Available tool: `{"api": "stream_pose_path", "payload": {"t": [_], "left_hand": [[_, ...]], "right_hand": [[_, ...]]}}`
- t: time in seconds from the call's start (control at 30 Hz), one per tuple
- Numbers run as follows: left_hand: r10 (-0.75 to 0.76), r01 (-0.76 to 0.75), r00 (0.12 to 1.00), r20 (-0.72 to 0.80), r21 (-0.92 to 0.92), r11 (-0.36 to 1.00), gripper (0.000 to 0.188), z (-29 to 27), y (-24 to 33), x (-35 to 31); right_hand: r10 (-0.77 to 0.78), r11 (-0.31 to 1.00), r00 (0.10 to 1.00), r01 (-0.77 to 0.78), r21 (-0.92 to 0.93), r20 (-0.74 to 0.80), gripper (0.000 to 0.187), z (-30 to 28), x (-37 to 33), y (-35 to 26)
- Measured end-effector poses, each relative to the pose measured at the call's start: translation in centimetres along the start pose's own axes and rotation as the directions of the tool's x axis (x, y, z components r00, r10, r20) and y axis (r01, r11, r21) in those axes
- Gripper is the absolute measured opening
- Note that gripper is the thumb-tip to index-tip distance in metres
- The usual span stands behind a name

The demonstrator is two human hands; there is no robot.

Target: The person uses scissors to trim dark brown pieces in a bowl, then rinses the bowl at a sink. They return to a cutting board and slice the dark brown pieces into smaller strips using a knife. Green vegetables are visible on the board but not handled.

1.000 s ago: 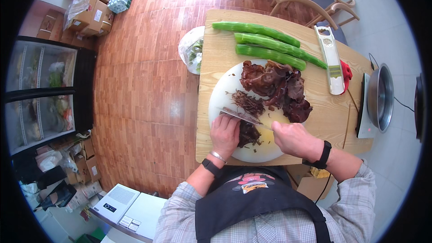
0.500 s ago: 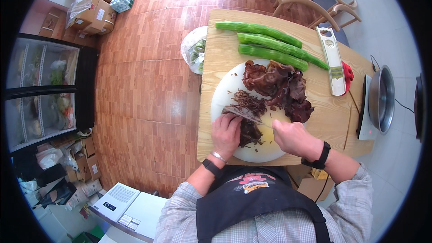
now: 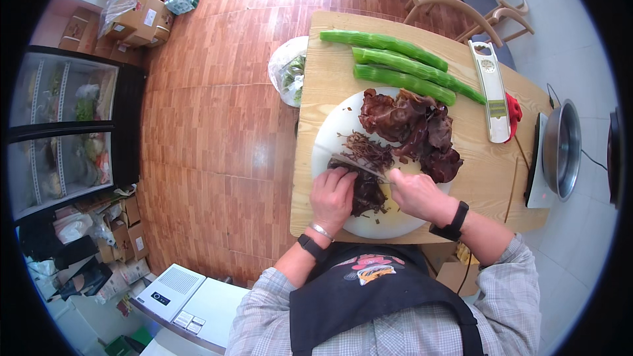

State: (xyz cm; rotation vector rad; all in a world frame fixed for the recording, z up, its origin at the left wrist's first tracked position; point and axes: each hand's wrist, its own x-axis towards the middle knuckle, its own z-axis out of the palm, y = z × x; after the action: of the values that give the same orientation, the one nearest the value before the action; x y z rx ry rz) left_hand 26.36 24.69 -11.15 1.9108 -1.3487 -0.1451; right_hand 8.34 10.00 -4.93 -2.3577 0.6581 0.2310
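A white round cutting board (image 3: 328, 133) lies at the table's near edge. My right hand (image 3: 420, 195) is closed round the handle of a knife (image 3: 364, 167), whose blade points left across the board. My left hand (image 3: 331, 198), fingers bent, presses a dark stack of wood ear fungus (image 3: 368, 195) against the board, fingertips close by the blade. Beyond the blade is a heap of thin wood ear shreds (image 3: 366, 149). Large uncut wood ear pieces (image 3: 410, 123) fill the board's far right side.
Several peeled green stems (image 3: 405, 78) lie at the table's far side. To the right are a white slicer (image 3: 491, 95), a red cloth (image 3: 513, 115) and a steel bowl (image 3: 560, 150) on a scale. A plastic bag of greens (image 3: 288, 71) stands beyond the left edge.
My right hand has moved a little left with the knife, and the blade has slid left over the wood ear. My left hand stays nearly in place.
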Motion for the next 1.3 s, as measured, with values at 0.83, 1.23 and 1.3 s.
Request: {"api": "stream_pose_path", "payload": {"t": [0.83, 1.23, 1.3], "left_hand": [[0.016, -0.015, 1.000, -0.023, 0.035, 0.999, 0.019, 0.0, 0.1, -0.5], [0.005, -0.004, 1.000, -0.011, 0.039, 0.999, 0.021, 0.4, 0.0, -0.9], [0.011, -0.011, 1.000, -0.013, 0.039, 0.999, 0.022, 0.3, 0.0, -0.7]], "right_hand": [[0.011, 1.000, 0.999, -0.012, -0.015, -0.038, 0.015, -0.6, 0.3, 0.0], [-0.057, 0.995, 0.995, 0.064, -0.075, 0.085, 0.014, -0.9, 0.4, -0.8], [-0.035, 0.999, 0.998, 0.036, -0.023, 0.046, 0.014, -0.1, 0.6, -0.6]]}}
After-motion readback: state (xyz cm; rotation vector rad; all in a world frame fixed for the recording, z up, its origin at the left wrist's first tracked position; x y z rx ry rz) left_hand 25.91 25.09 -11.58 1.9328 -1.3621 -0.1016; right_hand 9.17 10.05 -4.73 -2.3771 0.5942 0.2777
